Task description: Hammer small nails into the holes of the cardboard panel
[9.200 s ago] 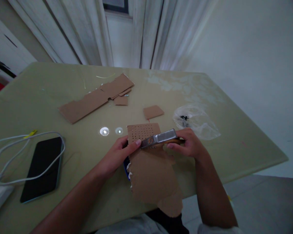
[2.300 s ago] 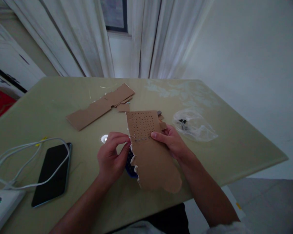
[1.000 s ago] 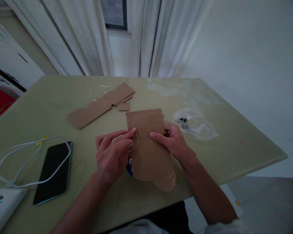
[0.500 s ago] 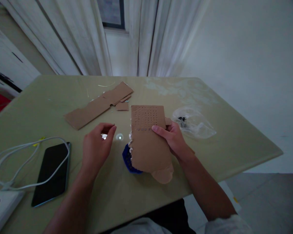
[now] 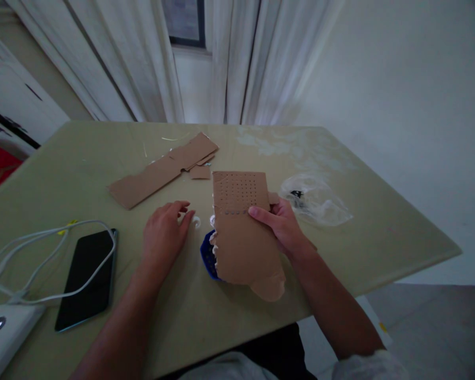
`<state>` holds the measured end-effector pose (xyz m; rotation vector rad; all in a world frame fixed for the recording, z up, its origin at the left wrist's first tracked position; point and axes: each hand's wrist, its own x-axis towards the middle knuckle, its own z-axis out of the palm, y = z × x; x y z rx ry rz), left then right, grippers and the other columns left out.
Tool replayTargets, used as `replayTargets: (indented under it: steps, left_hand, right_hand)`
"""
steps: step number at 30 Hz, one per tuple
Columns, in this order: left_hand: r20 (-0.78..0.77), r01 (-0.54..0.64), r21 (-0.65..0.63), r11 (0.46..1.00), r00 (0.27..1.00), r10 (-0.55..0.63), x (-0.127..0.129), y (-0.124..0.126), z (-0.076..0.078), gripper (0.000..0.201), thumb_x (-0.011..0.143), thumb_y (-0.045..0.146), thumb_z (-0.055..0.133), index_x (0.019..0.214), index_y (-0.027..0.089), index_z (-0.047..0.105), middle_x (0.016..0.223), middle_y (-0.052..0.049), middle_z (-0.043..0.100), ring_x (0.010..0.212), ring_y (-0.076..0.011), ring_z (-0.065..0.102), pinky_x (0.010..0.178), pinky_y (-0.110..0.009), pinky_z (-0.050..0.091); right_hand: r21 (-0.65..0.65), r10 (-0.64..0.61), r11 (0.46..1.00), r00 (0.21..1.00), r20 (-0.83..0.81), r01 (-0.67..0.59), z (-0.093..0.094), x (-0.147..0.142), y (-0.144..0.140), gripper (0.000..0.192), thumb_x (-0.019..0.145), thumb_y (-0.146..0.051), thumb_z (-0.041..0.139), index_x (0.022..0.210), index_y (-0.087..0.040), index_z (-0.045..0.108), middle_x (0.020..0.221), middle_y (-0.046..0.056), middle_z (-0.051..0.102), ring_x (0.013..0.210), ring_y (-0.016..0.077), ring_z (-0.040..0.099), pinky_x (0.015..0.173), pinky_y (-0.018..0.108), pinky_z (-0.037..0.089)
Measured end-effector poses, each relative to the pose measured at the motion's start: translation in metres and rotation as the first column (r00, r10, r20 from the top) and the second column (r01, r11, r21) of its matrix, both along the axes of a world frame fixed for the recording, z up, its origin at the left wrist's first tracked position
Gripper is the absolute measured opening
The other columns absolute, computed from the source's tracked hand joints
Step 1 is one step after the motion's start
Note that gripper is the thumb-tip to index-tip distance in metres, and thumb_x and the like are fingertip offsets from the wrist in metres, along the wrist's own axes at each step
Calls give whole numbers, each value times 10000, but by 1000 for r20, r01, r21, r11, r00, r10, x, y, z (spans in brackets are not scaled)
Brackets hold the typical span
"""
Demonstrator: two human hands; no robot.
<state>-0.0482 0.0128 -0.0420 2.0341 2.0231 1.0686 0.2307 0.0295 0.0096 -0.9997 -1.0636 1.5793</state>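
My right hand (image 5: 279, 221) grips a piece of cardboard (image 5: 241, 245) by its right edge, thumb on the front face. Rows of small holes run across the upper part of the cardboard, with a line of small greyish marks below them. Its left edge is torn and its lower right corner bends outward. Partly hidden behind it, a blue container (image 5: 208, 256) sits on the table, with small things inside that I cannot make out. My left hand (image 5: 167, 224) is left of the cardboard, thumb and fingers apart, nothing visible between them.
On the table (image 5: 364, 248) lie several cardboard strips (image 5: 162, 171) at the back left and a clear plastic bag (image 5: 316, 200) at the right. A phone (image 5: 87, 279), a white cable (image 5: 91, 224) and a white power bank (image 5: 11, 332) lie at the left.
My left hand has moved slightly right, and its pinched thumb and forefinger have parted; the small dark thing at their tips no longer shows. The cardboard is tilted slightly differently in my right hand.
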Motion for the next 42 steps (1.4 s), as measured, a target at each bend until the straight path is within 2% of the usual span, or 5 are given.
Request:
replayTargets:
  steps: [4, 8, 22, 28, 42]
  left_hand:
    - [263, 225, 217, 950, 924, -279, 27, -14, 22, 207, 1072, 307, 692, 1232, 251, 810, 1135, -77, 841, 1001, -243, 767, 907, -381, 610]
    - [272, 362, 351, 864, 843, -464, 46, -30, 30, 150, 1030, 165, 718, 1105, 252, 815, 1121, -55, 845, 1005, -216, 770, 867, -325, 610]
    - [267, 274, 400, 874, 878, -398, 49, -37, 32, 167, 960, 91, 745, 910, 248, 771, 943, -14, 788, 889, -193, 721, 785, -323, 588]
    - [408, 134, 334, 933, 871, -272, 51, -36, 32, 303, 1053, 166, 682, 1331, 258, 761, 1278, -72, 811, 1051, -208, 753, 870, -363, 607]
    - [56, 311, 557, 770, 911, -409, 51, -40, 40, 221, 1021, 75, 761, 1120, 272, 752, 1142, -41, 854, 1148, -247, 772, 1027, -461, 593]
  right_hand:
    - [4, 14, 1000, 999, -46, -13, 1, 1, -2, 509, 649, -454, 1088, 1040, -231, 850, 1047, 75, 905, 867, 273, 861, 808, 426, 722]
    - [-5, 78, 997, 995, -65, -78, 2, 3, -5, 513, 697, -473, 1061, 1086, -225, 837, 1054, 86, 900, 879, 288, 862, 850, 482, 732]
    - [-36, 164, 986, 986, 12, -163, 1, -1, -4, 473, 730, -444, 1051, 1092, -225, 839, 1104, 77, 903, 905, 253, 862, 839, 407, 724]
    - [0, 47, 999, 999, 22, -47, 2, 0, -3, 471, 720, -438, 1058, 1084, -243, 830, 1108, 62, 901, 885, 238, 849, 830, 394, 715]
    - [81, 96, 991, 985, 140, -108, 5, -1, -8, 432, 751, -437, 1037, 1082, -236, 847, 1058, 59, 892, 901, 243, 833, 806, 382, 702]
